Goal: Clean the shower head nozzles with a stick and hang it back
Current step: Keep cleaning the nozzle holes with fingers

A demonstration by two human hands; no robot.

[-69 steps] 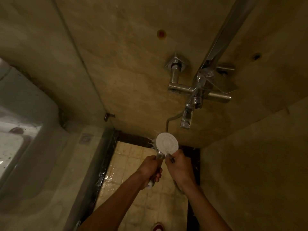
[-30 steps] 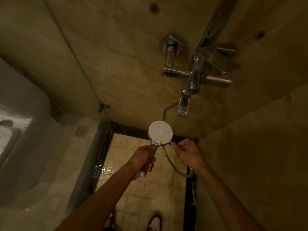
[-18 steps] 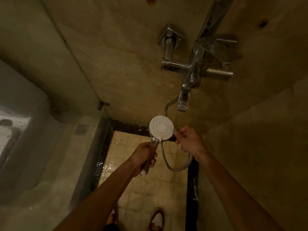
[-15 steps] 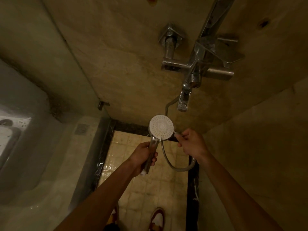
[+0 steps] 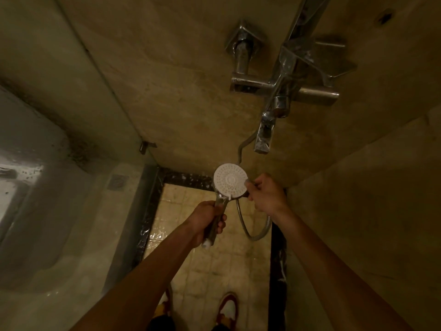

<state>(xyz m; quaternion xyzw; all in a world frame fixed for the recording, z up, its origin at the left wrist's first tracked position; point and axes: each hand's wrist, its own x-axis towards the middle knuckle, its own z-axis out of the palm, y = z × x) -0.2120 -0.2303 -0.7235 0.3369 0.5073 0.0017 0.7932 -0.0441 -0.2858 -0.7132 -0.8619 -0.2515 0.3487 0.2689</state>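
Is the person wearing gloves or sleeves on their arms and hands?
No gloves and no sleeves show. The left hand and the right hand are bare, and both forearms are bare all the way to the bottom of the picture. No watch, ring or bracelet shows, though the light is dim.

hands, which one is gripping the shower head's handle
The left hand grips the handle of the shower head; the right hand is at its rim.

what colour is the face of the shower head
White, dotted with rows of small nozzles; the shower head faces the head camera, the only view, so it shows clearly there.
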